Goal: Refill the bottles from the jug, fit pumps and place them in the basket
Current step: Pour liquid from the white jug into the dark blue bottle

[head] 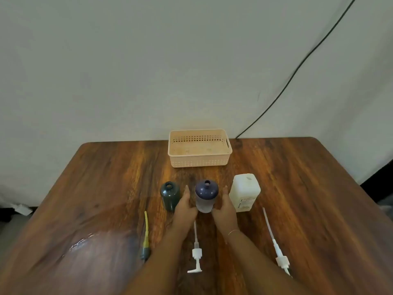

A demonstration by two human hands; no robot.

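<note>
A blue-topped bottle (206, 195) with a clear lower body stands uncapped in the middle of the table. My left hand (185, 206) lies flat against its left side and my right hand (225, 207) against its right side, fingers straight. A dark green bottle (169, 194) stands open-necked just left of my left hand. The white jug (245, 191) stands to the right of my right hand. Three pumps lie near the front: a yellow-tubed dark one (145, 237), a white one (196, 252) between my forearms, and a long white one (276, 243) at the right.
A peach plastic basket (200, 161) sits at the table's far edge against the wall, with nothing visible inside. A black cable (297, 69) runs down the wall behind it. A glare patch lies on the wooden table (106, 177) at front left.
</note>
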